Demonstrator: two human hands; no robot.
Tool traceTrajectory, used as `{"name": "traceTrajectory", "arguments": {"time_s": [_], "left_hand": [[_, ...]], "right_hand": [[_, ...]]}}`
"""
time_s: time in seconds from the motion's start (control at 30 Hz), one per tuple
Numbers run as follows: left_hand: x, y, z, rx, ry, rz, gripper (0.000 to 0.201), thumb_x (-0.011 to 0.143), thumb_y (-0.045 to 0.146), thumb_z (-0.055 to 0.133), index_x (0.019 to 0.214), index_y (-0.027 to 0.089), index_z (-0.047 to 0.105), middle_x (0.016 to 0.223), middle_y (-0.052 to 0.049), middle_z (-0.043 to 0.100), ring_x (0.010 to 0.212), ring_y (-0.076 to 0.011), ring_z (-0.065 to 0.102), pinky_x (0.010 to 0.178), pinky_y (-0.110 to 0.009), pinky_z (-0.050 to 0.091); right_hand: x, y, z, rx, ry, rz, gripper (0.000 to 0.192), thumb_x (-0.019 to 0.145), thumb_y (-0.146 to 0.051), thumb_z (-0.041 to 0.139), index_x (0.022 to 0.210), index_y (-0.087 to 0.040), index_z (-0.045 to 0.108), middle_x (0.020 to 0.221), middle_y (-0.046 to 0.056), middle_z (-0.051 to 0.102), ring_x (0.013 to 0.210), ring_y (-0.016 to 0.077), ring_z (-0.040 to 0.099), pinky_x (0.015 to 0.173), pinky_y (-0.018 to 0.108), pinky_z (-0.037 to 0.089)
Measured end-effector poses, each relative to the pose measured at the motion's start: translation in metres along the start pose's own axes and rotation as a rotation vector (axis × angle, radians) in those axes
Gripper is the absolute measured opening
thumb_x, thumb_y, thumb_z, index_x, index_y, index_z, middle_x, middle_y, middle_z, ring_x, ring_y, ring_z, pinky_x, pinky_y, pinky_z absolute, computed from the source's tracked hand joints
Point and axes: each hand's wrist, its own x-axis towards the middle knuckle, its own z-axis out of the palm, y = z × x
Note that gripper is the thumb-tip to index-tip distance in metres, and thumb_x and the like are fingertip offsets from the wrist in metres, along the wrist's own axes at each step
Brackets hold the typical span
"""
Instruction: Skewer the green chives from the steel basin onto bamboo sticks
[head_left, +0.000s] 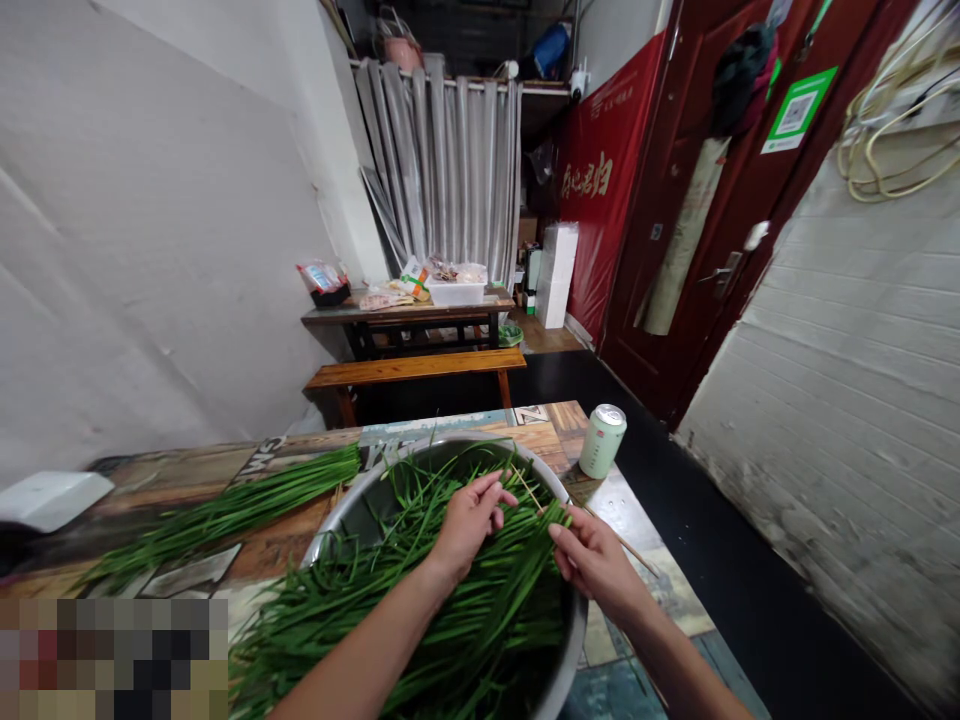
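A large metal basin (571,640) stands on the table, heaped with long green garlic chives (420,590). My left hand (472,520) hovers over the heap with its fingers loosely curled and apart; nothing shows in them. At the basin's right rim, my right hand (596,555) is closed, pinching the ends of some chives between thumb and fingers. A thin wooden skewer (529,490) slants among the leaves between my hands. Another thin stick (626,545) passes behind my right hand and extends over the table. Another bundle of chives (247,510) lies left of the basin.
A light green can (603,441) stands upright by the table's (667,590) right edge. On the left is a white container (56,498). Farther back are a wooden bench (416,368) and a second table with a white box (457,290). A dark red door (697,230) stands right.
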Motion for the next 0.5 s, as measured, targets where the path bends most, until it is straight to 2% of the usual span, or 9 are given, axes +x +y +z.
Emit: {"name": "traceTrajectory", "arguments": {"time_s": [0.2,0.5], "left_hand": [[0.0017,-0.0019,-0.0009,-0.021,0.023,0.031,0.049,0.073,0.035,0.056,0.114,0.007,0.054,0.082,-0.009,0.067,0.048,-0.0068,0.049,0.043,-0.02,0.032],[-0.0006,0.0026,-0.0015,0.007,0.03,0.068,0.049,0.074,0.031,0.055,0.117,0.007,0.053,0.077,-0.008,0.066,0.045,-0.005,0.043,0.042,-0.019,0.029]], "right_hand": [[0.0009,-0.0033,0.0016,-0.004,-0.011,0.013,0.037,0.075,-0.05,0.056,0.086,-0.016,0.048,0.038,-0.012,0.041,0.026,0.0014,0.02,0.027,0.015,0.012],[0.0023,-0.0078,0.0055,0.012,-0.009,0.036,0.04,0.072,-0.053,0.058,0.083,-0.016,0.047,0.037,-0.012,0.04,0.027,0.0017,0.02,0.029,0.017,0.01]]}}
